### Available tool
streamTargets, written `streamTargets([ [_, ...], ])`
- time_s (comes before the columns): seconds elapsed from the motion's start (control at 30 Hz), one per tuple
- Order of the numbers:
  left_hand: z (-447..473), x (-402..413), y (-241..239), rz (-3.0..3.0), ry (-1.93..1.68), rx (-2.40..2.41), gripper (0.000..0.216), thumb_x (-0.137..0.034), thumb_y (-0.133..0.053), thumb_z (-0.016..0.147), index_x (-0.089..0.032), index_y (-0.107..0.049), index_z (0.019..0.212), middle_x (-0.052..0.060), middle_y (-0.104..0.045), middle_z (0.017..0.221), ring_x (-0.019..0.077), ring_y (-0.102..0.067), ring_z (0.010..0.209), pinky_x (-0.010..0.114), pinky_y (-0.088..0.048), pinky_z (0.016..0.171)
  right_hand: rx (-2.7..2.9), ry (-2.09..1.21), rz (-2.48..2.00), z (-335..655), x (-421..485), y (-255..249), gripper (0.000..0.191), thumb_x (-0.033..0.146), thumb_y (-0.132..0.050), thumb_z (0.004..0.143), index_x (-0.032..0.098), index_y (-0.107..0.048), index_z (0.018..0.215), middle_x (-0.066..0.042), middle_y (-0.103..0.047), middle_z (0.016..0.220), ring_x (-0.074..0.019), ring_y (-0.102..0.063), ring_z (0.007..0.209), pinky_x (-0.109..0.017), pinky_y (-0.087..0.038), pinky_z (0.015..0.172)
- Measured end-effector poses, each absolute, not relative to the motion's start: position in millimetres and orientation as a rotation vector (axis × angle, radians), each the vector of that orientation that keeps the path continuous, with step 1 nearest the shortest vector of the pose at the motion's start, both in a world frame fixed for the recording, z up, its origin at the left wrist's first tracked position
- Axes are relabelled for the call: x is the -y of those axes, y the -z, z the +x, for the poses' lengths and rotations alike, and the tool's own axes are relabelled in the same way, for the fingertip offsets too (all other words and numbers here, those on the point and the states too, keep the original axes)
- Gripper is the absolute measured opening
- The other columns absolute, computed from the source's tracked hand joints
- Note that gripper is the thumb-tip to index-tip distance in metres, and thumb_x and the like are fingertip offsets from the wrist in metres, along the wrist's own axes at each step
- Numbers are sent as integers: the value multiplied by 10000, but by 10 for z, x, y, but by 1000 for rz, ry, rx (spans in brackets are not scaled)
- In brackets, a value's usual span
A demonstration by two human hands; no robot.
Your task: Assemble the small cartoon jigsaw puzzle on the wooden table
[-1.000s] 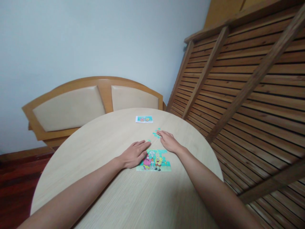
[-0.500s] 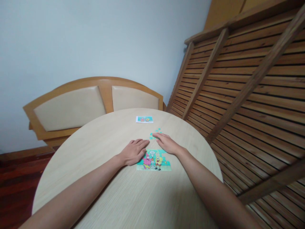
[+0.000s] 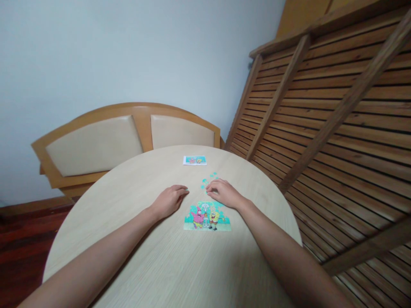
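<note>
A jigsaw puzzle (image 3: 207, 217) with cartoon figures, one pink and one yellow, lies flat on the table, with uneven gaps along its upper part. Left of its top edge is my left hand (image 3: 170, 201), fingers drawn together; what sits between the fingertips is too small to make out. Above the puzzle's upper right, my right hand (image 3: 225, 193) pinches a small teal puzzle piece (image 3: 206, 191) at its fingertips. Several loose teal pieces (image 3: 204, 181) are scattered just beyond the right fingers.
A small picture card (image 3: 195, 160) with a similar cartoon scene lies toward the far edge of the round wooden table (image 3: 144, 171). Behind it stands a padded headboard (image 3: 96, 145) against the wall. A slatted wooden frame (image 3: 321, 141) leans close on the right.
My left hand has pulled back leftward off the puzzle, its spread fingers now drawn together. My right hand's stretched fingers have curled into a pinch closer to the puzzle.
</note>
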State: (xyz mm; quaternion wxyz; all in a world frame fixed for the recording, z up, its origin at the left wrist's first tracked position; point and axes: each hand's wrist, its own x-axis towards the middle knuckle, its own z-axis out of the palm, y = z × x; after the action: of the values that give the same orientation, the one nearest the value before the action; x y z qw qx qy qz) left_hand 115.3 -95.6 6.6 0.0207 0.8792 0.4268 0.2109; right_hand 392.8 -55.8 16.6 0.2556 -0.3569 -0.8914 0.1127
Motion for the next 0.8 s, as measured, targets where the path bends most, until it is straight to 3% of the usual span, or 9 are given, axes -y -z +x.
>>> streamTargets([
  [0.27,1114,953,-98,2623,-662,-1366,262,-261,-515,965,-213,-735,1100,101,-711,1047,249,-642,982,386,-510,903,2427,-295,-1026,3891,590,-169,176,201,-658,868,224,-748,1017,-69,-741,1038,-240,-626,1027,-405,-451,971],
  [0.5,1082,960,-157,2589,-613,-1323,246,-247,-516,956,-197,-716,1091,98,-692,1026,240,-613,995,388,-483,928,2388,-319,-1090,3905,566,-128,122,223,-679,858,207,-730,968,-74,-713,1033,-235,-603,1020,-403,-439,970],
  [0.8,1113,959,-106,2541,-728,-1261,195,-349,-616,894,-183,-670,981,85,-663,962,239,-597,927,395,-471,900,2366,-369,-1097,3904,569,-106,75,228,-706,834,196,-682,898,-56,-705,978,-221,-605,969,-390,-443,935],
])
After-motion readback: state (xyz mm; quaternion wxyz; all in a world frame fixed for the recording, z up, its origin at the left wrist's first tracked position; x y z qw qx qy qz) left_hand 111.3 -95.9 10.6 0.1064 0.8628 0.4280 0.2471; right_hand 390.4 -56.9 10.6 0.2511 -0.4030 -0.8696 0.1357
